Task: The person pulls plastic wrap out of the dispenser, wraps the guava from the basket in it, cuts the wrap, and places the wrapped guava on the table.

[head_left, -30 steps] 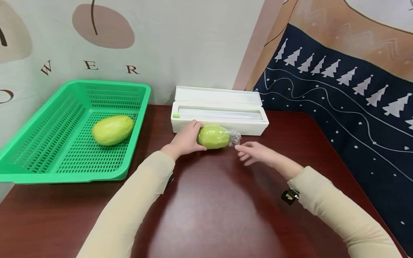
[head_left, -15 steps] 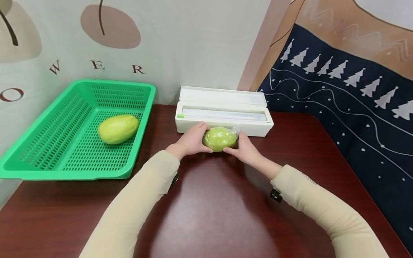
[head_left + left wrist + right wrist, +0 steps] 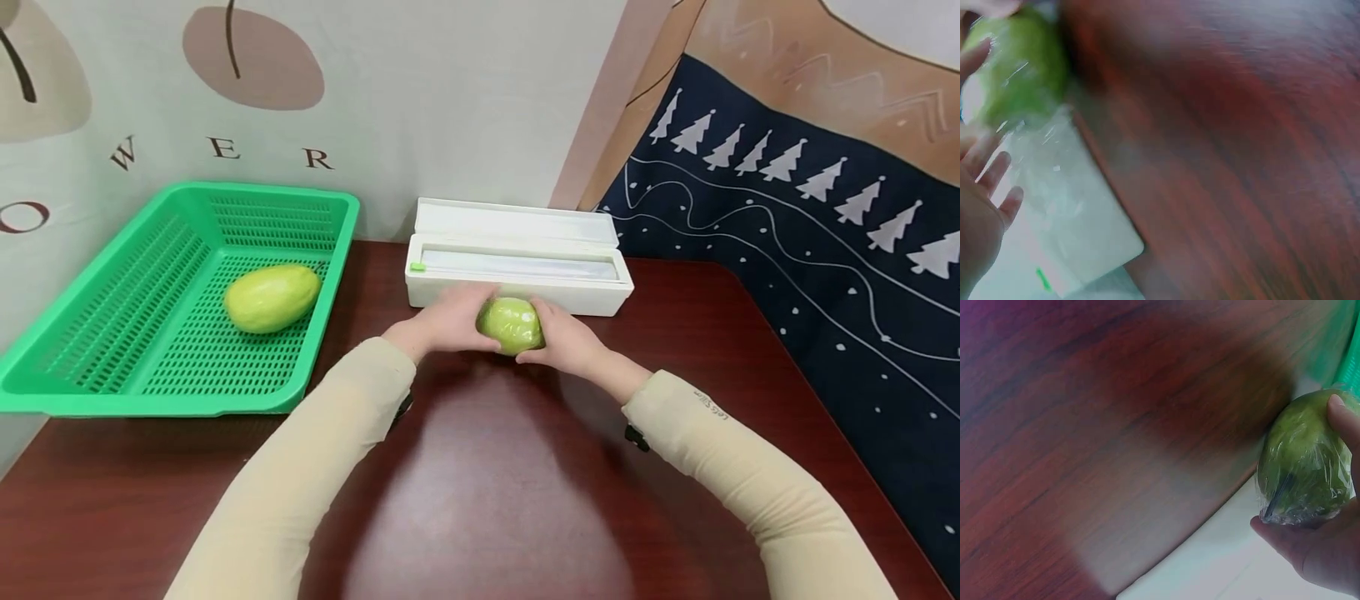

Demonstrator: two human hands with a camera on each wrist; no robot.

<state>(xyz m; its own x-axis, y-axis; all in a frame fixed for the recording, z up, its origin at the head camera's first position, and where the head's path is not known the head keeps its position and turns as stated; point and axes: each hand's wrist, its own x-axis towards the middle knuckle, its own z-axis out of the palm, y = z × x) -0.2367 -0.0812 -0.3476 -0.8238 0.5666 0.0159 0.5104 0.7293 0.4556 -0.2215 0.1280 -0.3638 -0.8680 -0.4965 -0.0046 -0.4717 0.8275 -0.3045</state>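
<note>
A green papaya (image 3: 512,326) wrapped in clear cling film is between my two hands, just in front of a white cling film box. My left hand (image 3: 455,320) grips its left end, with the thumb on the near side. On the opposite end, my right hand (image 3: 568,340) holds it, thumb and fingers spread around it. In the right wrist view the film on the papaya (image 3: 1304,456) is crinkled and gathered at the end. Loose film shows beside the papaya (image 3: 1025,69) in the left wrist view, near the left fingers (image 3: 996,172).
The white cling film box (image 3: 519,290) stands against the back wall with its lid up and a green slider (image 3: 417,267) at its left. A green plastic basket (image 3: 322,333) on the left holds another papaya (image 3: 272,298). A dark red wooden table (image 3: 480,500) lies beneath.
My right hand has come in from the film tail on the right to grip the papaya's end. The tail no longer shows, and the papaya now looks rounder in the head view.
</note>
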